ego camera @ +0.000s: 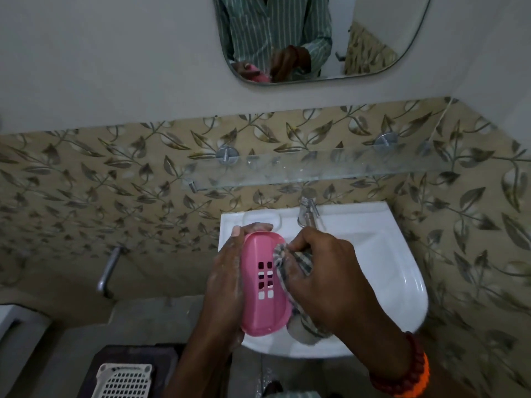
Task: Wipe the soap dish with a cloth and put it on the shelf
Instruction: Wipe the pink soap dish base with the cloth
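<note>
Bathroom corner, leaf-patterned tile behind a white basin (402, 254); near to far as follows. Left hand (224, 285) grips the pink soap dish (263, 285) by its edge, underside up over the basin, presumably so drips fall inside; right hand (321, 271) pinches a bunched checked cloth (298, 262) against the dish's right rim; wiping judged in progress. Glass shelf (316, 168) beyond the tap (307, 208) carries nothing visible; mirror (316, 38) above. No legible writing or brand found.
</note>
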`<state>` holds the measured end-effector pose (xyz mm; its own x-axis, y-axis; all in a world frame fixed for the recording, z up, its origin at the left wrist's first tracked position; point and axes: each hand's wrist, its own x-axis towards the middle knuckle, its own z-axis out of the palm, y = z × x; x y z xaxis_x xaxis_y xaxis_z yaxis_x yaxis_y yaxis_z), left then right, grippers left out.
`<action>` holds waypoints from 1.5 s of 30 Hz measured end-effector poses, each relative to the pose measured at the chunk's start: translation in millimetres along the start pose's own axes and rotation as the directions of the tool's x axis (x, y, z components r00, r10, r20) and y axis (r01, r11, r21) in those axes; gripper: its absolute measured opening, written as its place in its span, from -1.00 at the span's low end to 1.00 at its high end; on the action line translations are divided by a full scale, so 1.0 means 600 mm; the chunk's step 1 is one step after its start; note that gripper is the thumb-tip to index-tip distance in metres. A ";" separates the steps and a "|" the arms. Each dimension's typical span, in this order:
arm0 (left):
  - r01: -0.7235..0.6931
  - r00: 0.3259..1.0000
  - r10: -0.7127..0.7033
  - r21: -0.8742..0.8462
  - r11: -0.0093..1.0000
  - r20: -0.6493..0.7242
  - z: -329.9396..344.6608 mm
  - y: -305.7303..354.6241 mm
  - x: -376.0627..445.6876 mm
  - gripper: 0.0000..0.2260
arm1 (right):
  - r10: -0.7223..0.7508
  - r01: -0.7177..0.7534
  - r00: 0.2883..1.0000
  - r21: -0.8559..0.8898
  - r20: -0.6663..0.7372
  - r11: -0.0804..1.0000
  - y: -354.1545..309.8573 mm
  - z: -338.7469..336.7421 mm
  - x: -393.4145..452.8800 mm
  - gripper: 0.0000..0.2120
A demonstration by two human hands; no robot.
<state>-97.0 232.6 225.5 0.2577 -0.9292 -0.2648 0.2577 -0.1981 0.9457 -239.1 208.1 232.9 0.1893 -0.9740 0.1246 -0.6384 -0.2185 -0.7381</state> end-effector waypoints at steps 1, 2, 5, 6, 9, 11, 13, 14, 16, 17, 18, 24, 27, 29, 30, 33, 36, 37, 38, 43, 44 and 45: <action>0.006 1.000 -0.007 -0.023 1.000 -0.012 -0.002 0.002 0.004 -0.59 | 0.025 -0.025 0.998 0.007 0.049 1.000 0.002 0.003 -0.013 -0.92; 0.008 1.000 -0.009 -0.054 0.998 -0.020 -0.004 0.006 0.008 -0.55 | 0.036 -0.038 0.995 0.019 0.098 0.999 0.002 0.009 -0.028 -0.93; 0.014 1.000 -0.014 -0.096 0.995 0.009 -0.014 0.012 0.022 -0.53 | -0.004 -0.011 0.990 0.104 0.142 0.995 0.001 0.026 -0.064 -0.92; 0.053 0.999 -0.052 -0.124 0.991 0.015 -0.014 0.010 0.025 -0.50 | -0.014 -0.006 0.991 0.149 0.133 0.989 0.000 0.028 -0.067 -0.92; 0.183 0.983 -0.177 -0.154 0.971 0.053 -0.006 -0.005 0.027 -0.26 | -0.086 0.045 0.983 0.241 0.160 0.969 -0.020 0.027 -0.071 -0.94; 0.239 0.970 -0.226 -0.202 0.950 0.084 0.004 -0.010 0.027 -0.19 | -0.180 0.151 0.974 0.203 0.135 0.967 -0.033 0.024 -0.067 -0.93; 0.229 0.972 -0.209 -0.254 0.940 0.104 0.006 -0.013 0.030 -0.32 | -0.232 0.213 0.968 0.177 0.098 0.961 -0.038 0.021 -0.057 -0.90; 0.230 0.971 -0.199 -0.287 0.930 0.134 0.006 -0.015 0.030 -0.40 | -0.247 0.231 0.965 0.164 0.083 0.959 -0.038 0.019 -0.049 -0.89; 0.274 0.956 -0.218 -0.335 0.901 0.194 0.006 -0.021 0.025 -0.46 | -0.271 0.265 0.962 0.123 0.037 0.956 -0.039 0.020 -0.029 -0.88; 0.289 0.950 -0.225 -0.335 0.897 0.216 0.007 -0.025 0.022 -0.46 | -0.270 0.269 0.963 0.108 -0.003 0.957 -0.039 0.020 -0.019 -0.88; 0.292 0.946 -0.221 -0.321 0.901 0.239 0.008 -0.030 0.019 -0.46 | -0.259 0.263 0.965 0.106 -0.047 0.959 -0.038 0.020 -0.009 -0.88; 0.205 0.968 -0.160 -0.241 0.949 0.194 -0.012 -0.014 0.033 -0.53 | -0.221 0.205 0.973 0.194 0.068 0.959 -0.035 0.028 -0.023 -0.84; 0.156 0.975 -0.122 -0.180 0.971 0.184 -0.025 0.004 0.046 -0.55 | -0.341 0.305 0.925 0.208 0.166 0.929 -0.024 0.033 -0.055 -0.76; 0.172 0.966 -0.140 -0.139 0.975 0.217 -0.025 0.003 0.044 -0.52 | -0.376 0.352 0.902 0.143 0.212 0.925 -0.012 0.031 -0.065 -0.70; 0.188 0.960 -0.154 -0.130 0.974 0.235 -0.025 0.001 0.042 -0.51 | -0.389 0.384 0.888 0.071 0.245 0.921 -0.007 0.028 -0.069 -0.68; 0.213 0.948 -0.168 -0.147 0.966 0.269 -0.027 0.000 0.038 -0.47 | -0.438 0.511 0.841 -0.202 0.317 0.836 0.013 0.015 -0.064 -0.66; 0.197 0.949 -0.158 -0.122 0.973 0.273 -0.030 0.007 0.041 -0.47 | -0.399 0.496 0.857 -0.310 0.327 0.811 0.026 0.004 -0.046 -0.70; 0.192 0.952 -0.155 -0.121 0.974 0.265 -0.031 0.009 0.043 -0.47 | -0.400 0.494 0.858 -0.301 0.322 0.816 0.025 0.004 -0.045 -0.71; 0.187 0.955 -0.149 -0.129 0.974 0.257 -0.032 0.011 0.045 -0.47 | -0.401 0.486 0.858 -0.252 0.321 0.837 0.022 0.006 -0.046 -0.71; 0.162 0.966 -0.129 -0.135 0.978 0.223 -0.027 0.007 0.043 -0.42 | -0.413 0.381 0.885 0.176 0.216 0.908 -0.018 0.018 -0.064 -0.73; 0.168 0.964 -0.132 -0.145 0.975 0.229 -0.026 0.004 0.041 -0.41 | -0.399 0.356 0.898 0.226 0.185 0.907 -0.025 0.020 -0.064 -0.73; 0.178 0.961 -0.138 -0.154 0.972 0.240 -0.025 0.000 0.040 -0.42 | -0.391 0.344 0.906 0.256 0.163 0.903 -0.031 0.024 -0.065 -0.74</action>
<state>-76.9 215.3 216.3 -0.0112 -0.9404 -0.3398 0.4392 -0.3098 0.8432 -224.0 250.8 232.2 0.5428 -0.7869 0.2937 -0.3207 -0.5174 -0.7934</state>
